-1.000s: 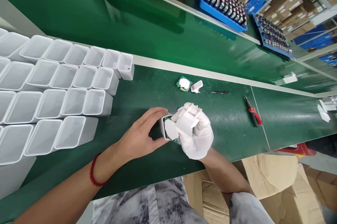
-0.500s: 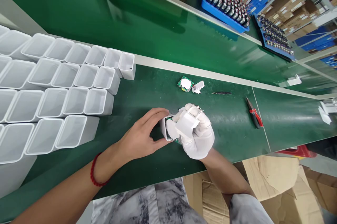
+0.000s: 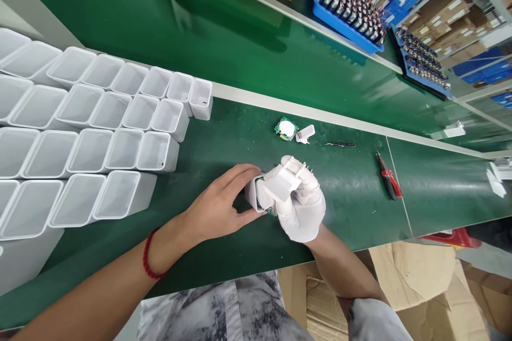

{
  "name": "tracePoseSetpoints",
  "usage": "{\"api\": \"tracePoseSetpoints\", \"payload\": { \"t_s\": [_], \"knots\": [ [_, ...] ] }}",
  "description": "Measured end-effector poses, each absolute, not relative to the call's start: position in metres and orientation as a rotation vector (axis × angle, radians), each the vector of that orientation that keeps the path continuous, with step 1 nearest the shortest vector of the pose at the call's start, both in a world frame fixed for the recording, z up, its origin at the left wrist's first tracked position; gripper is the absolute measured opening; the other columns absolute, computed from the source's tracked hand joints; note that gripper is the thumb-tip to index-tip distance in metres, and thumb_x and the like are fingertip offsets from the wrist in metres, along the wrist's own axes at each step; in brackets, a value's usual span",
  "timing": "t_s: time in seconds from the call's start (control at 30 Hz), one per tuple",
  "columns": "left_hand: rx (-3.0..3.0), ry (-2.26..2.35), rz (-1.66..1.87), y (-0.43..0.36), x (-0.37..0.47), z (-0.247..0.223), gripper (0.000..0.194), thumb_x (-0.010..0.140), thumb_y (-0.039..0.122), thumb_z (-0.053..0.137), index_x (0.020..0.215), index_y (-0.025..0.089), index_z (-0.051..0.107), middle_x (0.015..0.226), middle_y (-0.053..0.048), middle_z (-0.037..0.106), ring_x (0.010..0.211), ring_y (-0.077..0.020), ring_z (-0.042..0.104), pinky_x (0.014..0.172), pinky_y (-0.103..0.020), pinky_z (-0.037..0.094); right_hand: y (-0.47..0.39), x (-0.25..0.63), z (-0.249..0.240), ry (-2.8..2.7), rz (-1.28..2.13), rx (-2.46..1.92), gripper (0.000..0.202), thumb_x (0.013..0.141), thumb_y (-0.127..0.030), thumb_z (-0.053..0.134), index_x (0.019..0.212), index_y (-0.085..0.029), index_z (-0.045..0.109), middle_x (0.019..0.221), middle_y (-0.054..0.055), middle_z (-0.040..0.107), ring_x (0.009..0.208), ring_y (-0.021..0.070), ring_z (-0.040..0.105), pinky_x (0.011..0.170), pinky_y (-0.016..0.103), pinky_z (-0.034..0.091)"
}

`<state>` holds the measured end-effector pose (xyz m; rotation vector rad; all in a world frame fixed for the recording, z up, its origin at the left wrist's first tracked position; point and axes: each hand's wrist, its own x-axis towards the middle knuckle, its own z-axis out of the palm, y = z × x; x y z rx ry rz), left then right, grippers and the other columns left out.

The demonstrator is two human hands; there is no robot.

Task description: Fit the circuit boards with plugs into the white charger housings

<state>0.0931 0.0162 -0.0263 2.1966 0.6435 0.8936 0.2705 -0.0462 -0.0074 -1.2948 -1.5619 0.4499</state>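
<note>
My left hand is closed around a white plastic housing, fingers on its far side and thumb on the near side. In the housing's open mouth sits a green circuit board with a white round-edged face, part of it showing. My right hand, in a white glove, grips a white plastic cover with metal pins right beside that mouth. The cover tilts over the board and hides some of it. Some of the gloved fingers are hidden behind the cover.
Rows of open white housings fill the left side. Beyond my hands lie another circuit board joined to a small white cover, and black tweezers. Red-handled pliers lie to the right. A blue tray of parts stands on the shelf.
The view has shifted slightly, so the bench things sit a little further right. The white cover is tilted a bit differently against the board. Both hands keep their grips.
</note>
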Motion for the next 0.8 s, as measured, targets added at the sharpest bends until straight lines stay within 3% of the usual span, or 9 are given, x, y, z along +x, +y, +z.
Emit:
{"api": "tracePoseSetpoints", "payload": {
  "t_s": [0.17, 0.27, 0.33, 0.47, 0.57, 0.7, 0.8],
  "knots": [
    [2.203, 0.639, 0.913, 0.017, 0.094, -0.027, 0.051, 0.083, 0.026, 0.07, 0.127, 0.017, 0.046, 0.121, -0.014, 0.061, 0.112, -0.024, 0.063, 0.093, -0.032, 0.056, -0.042, 0.273, -0.001, -1.767, 0.146, -1.321, 0.058, 0.092, -0.023, 0.057, 0.146, -0.03, 0.037, 0.127, 0.012, 0.063, 0.096, 0.0251, 0.068, 0.083, 0.042, 0.056],
    [2.211, 0.601, 0.911, 0.018, 0.094, -0.026, 0.048, 0.083, 0.023, 0.068, 0.126, 0.016, 0.047, 0.12, -0.014, 0.061, 0.112, -0.0234, 0.063, 0.095, -0.032, 0.054, -0.039, 0.272, 0.004, -1.883, -0.062, -1.321, 0.059, 0.09, -0.02, 0.058, 0.146, -0.026, 0.039, 0.115, 0.012, 0.068, 0.091, 0.0238, 0.066, 0.079, 0.039, 0.056],
    [2.2, 0.603, 0.937, 0.018, 0.094, -0.025, 0.049, 0.083, 0.025, 0.069, 0.126, 0.015, 0.048, 0.119, -0.014, 0.062, 0.112, -0.0235, 0.063, 0.095, -0.032, 0.054, -0.037, 0.27, 0.006, -1.856, 0.064, -1.347, 0.057, 0.091, -0.025, 0.058, 0.145, -0.027, 0.039, 0.111, 0.01, 0.068, 0.089, 0.0222, 0.065, 0.078, 0.038, 0.056],
    [2.143, 0.72, 0.969, 0.017, 0.095, -0.025, 0.051, 0.08, 0.032, 0.073, 0.122, 0.017, 0.049, 0.117, -0.013, 0.064, 0.107, -0.0228, 0.066, 0.09, -0.031, 0.056, -0.035, 0.266, 0.003, -1.541, 0.638, -1.4, 0.063, 0.093, -0.05, 0.052, 0.147, -0.025, 0.033, 0.126, 0.012, 0.059, 0.099, 0.0223, 0.064, 0.086, 0.042, 0.056],
    [2.107, 0.84, 0.991, 0.017, 0.096, -0.024, 0.048, 0.079, 0.033, 0.073, 0.118, 0.018, 0.051, 0.117, -0.011, 0.065, 0.106, -0.0235, 0.067, 0.089, -0.033, 0.057, -0.036, 0.264, 0.0, -1.5, 0.721, -1.47, 0.053, 0.094, -0.045, 0.052, 0.142, -0.023, 0.041, 0.123, 0.012, 0.059, 0.093, 0.0193, 0.064, 0.081, 0.038, 0.058],
    [2.117, 0.936, 1.092, 0.017, 0.096, -0.024, 0.041, 0.079, 0.032, 0.07, 0.114, 0.019, 0.053, 0.112, -0.01, 0.066, 0.104, -0.0245, 0.067, 0.087, -0.035, 0.057, -0.038, 0.262, 0.007, -1.738, 0.302, -1.486, 0.042, 0.092, -0.027, 0.058, 0.134, -0.024, 0.05, 0.118, 0.01, 0.061, 0.091, 0.0195, 0.066, 0.077, 0.036, 0.058],
    [2.133, 0.991, 1.137, 0.018, 0.096, -0.024, 0.042, 0.076, 0.032, 0.071, 0.111, 0.018, 0.052, 0.105, -0.01, 0.066, 0.096, -0.0247, 0.068, 0.081, -0.037, 0.057, -0.041, 0.258, 0.017, -1.86, 0.07, -1.481, 0.04, 0.093, -0.025, 0.055, 0.133, -0.025, 0.051, 0.12, 0.012, 0.062, 0.098, 0.0229, 0.066, 0.082, 0.039, 0.056]
  ]
}}
